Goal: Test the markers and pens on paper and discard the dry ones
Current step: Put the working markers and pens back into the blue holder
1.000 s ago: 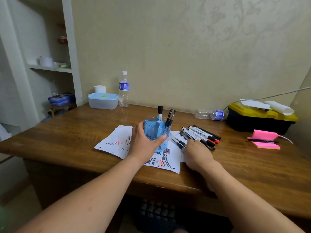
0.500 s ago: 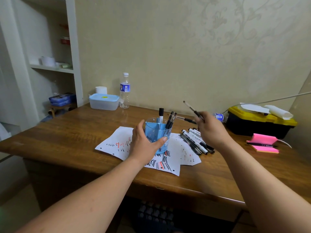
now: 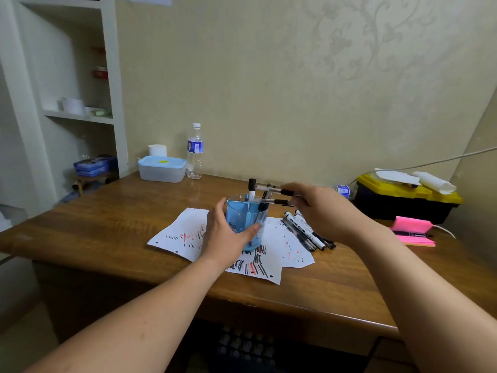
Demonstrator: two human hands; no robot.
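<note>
Centre of frame: left hand (image 3: 228, 238) wrapped around blue pen cup (image 3: 246, 224) on scribbled paper (image 3: 174, 235). Just right: right hand (image 3: 322, 211) pinching two pens (image 3: 269, 187) sideways over the rim. Could snag standing pens (image 3: 252, 184), tipping the cup.

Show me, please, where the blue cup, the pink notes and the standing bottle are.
blue cup (image 3: 242, 214): head view, upper front wall.
pink notes (image 3: 411, 224): head view, top sheet.
standing bottle (image 3: 195, 148): head view, blue label.
</note>
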